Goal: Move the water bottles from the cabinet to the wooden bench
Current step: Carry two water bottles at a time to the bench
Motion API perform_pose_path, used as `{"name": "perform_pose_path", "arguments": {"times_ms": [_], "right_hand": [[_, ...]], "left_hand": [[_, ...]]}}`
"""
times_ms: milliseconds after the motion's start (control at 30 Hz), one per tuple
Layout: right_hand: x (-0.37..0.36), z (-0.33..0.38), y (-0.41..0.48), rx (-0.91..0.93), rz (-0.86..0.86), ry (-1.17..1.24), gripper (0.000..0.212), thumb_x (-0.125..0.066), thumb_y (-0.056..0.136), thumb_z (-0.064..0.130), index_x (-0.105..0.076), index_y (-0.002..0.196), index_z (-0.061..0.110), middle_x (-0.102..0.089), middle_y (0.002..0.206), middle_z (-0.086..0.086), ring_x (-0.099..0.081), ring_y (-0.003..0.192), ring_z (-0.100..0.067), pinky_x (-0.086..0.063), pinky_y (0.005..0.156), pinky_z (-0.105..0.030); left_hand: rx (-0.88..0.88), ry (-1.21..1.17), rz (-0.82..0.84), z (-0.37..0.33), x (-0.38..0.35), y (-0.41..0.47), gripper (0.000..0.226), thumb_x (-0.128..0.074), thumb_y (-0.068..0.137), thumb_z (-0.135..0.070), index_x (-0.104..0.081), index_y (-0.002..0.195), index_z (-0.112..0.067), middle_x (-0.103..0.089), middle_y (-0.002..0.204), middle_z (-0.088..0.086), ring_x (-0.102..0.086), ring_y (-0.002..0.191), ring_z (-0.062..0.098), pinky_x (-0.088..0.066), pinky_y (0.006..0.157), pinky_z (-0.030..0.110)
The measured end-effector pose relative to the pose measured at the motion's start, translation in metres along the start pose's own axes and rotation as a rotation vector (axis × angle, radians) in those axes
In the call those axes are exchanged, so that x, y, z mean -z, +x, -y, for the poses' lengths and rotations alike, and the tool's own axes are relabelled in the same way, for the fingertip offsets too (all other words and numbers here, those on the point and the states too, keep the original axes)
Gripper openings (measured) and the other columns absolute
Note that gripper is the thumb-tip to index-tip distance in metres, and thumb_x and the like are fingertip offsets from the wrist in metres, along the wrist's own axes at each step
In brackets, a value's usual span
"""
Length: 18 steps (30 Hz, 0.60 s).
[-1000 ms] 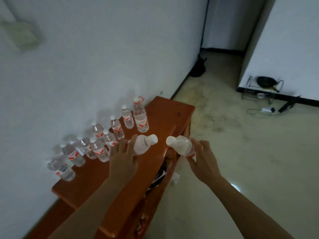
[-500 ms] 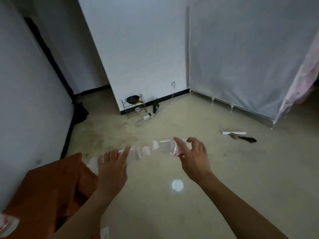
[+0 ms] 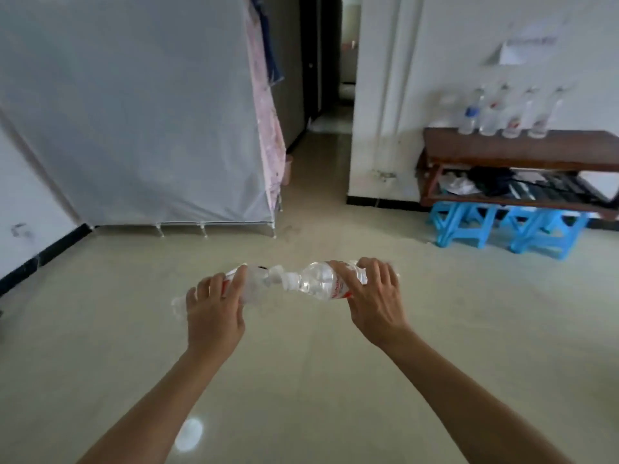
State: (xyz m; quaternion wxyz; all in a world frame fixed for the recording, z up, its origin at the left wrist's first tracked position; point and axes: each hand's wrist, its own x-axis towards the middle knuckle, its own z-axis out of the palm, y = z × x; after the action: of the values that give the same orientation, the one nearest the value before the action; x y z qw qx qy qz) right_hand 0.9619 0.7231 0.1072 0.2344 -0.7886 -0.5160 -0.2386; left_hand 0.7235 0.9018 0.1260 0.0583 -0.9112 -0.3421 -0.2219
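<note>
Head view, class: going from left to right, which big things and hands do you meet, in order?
Wardrobe → left hand → right hand → bench. Each hand grips a bottle that overlaps it, so these are left out.

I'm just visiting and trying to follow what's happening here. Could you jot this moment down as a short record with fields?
Left hand: grips a clear water bottle lying sideways
Right hand: grips a second water bottle, sideways, cap toward the other's
Wooden bench: ahead, on the right
On the bench: row of bottles, at least four, blurred
Under the bench: blue stools
Left side: grey fabric wardrobe
</note>
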Motion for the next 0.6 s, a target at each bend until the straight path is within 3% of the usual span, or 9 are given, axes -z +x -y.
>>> {"name": "perform_pose_path", "arguments": {"times_ms": [100,333,600], "right_hand": [[0.020,-0.079,-0.003,-0.134,-0.059,-0.108,0.076,-0.077,0.074,0.009,-0.051,0.143,0.031,-0.051,0.117,-0.014,-0.053,0.103,-0.035,-0.042,0.098,-0.053],[0.047,-0.274,-0.021,-0.413,-0.182,-0.345,0.076,-0.082,0.072,0.006,-0.056,0.140,0.029,-0.049,0.116,-0.015,-0.052,0.104,-0.036,-0.043,0.099,-0.055],[0.065,-0.495,0.012,-0.523,-0.161,-0.399,0.073,-0.081,0.073,0.005,-0.060,0.139,0.028,-0.049,0.116,-0.016,-0.053,0.103,-0.037,-0.044,0.097,-0.055]], "left_hand": [[-0.143,-0.059,0.018,-0.065,-0.040,0.074,0.068,-0.049,0.079,-0.019,-0.041,0.146,-0.019,-0.056,0.108,0.016,-0.052,0.097,0.039,-0.046,0.082,0.052],[-0.459,-0.179,-0.010,-0.261,-0.124,0.213,0.072,-0.069,0.078,-0.012,-0.043,0.144,-0.017,-0.057,0.107,0.017,-0.053,0.096,0.040,-0.049,0.079,0.053],[-0.558,-0.242,0.003,-0.453,-0.179,0.348,0.074,-0.075,0.076,-0.012,-0.046,0.144,-0.016,-0.056,0.106,0.016,-0.051,0.093,0.038,-0.048,0.075,0.052]]}}
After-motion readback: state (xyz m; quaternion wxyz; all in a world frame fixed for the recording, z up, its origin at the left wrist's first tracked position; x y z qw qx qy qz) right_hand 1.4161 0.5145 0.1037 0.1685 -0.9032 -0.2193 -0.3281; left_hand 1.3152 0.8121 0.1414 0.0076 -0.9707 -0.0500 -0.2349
